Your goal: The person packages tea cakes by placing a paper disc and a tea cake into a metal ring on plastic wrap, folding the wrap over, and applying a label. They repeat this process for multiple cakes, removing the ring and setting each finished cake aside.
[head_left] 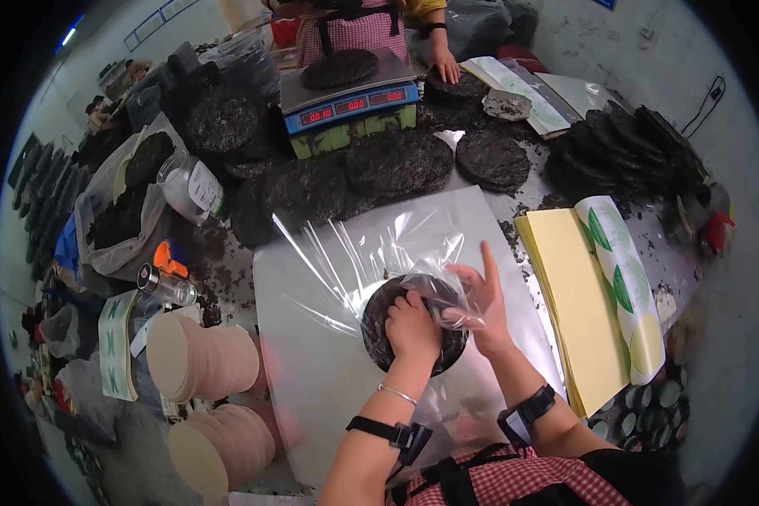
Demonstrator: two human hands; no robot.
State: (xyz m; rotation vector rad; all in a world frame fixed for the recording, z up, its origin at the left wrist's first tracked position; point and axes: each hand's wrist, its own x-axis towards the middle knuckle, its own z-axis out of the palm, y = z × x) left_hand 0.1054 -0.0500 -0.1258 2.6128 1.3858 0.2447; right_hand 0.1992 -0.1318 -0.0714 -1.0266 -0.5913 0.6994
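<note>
A black round cake, like pressed dried seaweed (379, 325), lies on a smooth metal sheet (312, 405) in front of me. Clear plastic film (405, 236) spreads out beyond it and folds over part of its top. My left hand (413, 329) rests on the cake, its curled fingers closed on film at the top; the fingertips are partly hidden. At the cake's right edge, my right hand (485, 304) holds a bunched part of the film by thumb and fingers, its index finger pointing up.
Stacked beige paper discs (202, 358) stand at left, near a glass bottle (167, 285) and an orange tape dispenser (169, 260). Yellow sheets (578, 312) and a printed roll (620, 287) lie right. More black cakes (493, 160) and a scale (350, 97) are ahead; a co-worker's hand (445, 66) touches one cake.
</note>
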